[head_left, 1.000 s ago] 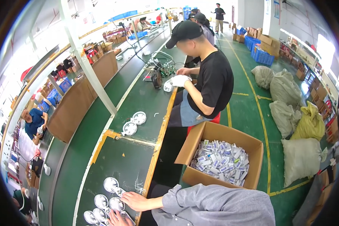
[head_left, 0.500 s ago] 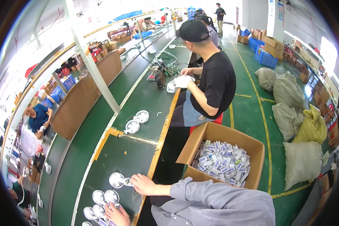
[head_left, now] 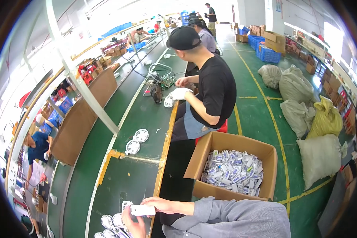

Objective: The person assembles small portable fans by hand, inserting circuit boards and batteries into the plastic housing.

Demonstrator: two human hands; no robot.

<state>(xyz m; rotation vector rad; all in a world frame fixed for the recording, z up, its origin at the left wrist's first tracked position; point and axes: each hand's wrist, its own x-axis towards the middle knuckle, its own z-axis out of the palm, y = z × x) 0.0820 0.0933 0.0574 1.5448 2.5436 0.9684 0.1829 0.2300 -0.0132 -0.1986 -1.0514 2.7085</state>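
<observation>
A small white handheld fan (head_left: 142, 210) is between my hands at the table's near end, its block-shaped handle in plain view. My right hand (head_left: 159, 204) grips the handle's right end from above, fingers bent. At the other end my left hand (head_left: 134, 223) has its fingers closed against it, beside a round slatted fan head (head_left: 126, 205) partly hidden behind the fingers. Several more white fans (head_left: 107, 221) lie on the green tabletop just left of my left hand, some cut off by the lower edge.
An open cardboard box (head_left: 271, 170) full of small white-and-purple packets stands right of the table. Two white fans (head_left: 137, 141) lie farther along the bench. A co-worker in black (head_left: 216, 85) sits there handling a white part. Stuffed sacks (head_left: 319, 158) line the right side.
My right hand has lifted a fan from the table and turned its handle. My left hand has moved from the grouped fans to the handle. The view has shifted slightly.
</observation>
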